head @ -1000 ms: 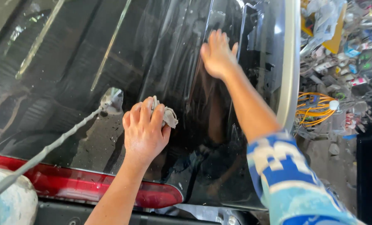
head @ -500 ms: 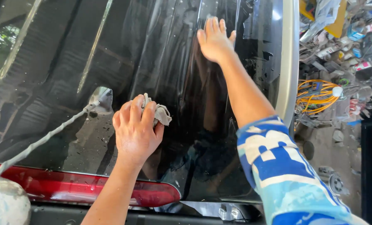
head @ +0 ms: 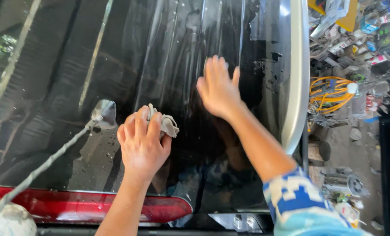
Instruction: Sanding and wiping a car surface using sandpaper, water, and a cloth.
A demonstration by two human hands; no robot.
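A dark, wet rear car window [head: 51, 78] with a clear film over it fills the view. My left hand [head: 141, 142] presses a crumpled grey cloth [head: 166, 124] against the glass near the lower middle. My right hand [head: 218, 89] lies flat on the glass, fingers together, up and to the right of the cloth. It holds nothing. A blue and white sleeve [head: 302, 205] covers my right upper arm.
A grey wiper arm [head: 51, 155] runs from the lower left to its pivot [head: 104, 111] beside my left hand. A red light strip [head: 72, 207] lines the window's lower edge. Silver body trim [head: 297, 74] borders the right side. Orange hose coils [head: 328, 94] and clutter lie on the ground beyond.
My right hand has slid down the glass and to the left. My left hand stays pressed on the cloth in about the same spot by the wiper pivot.
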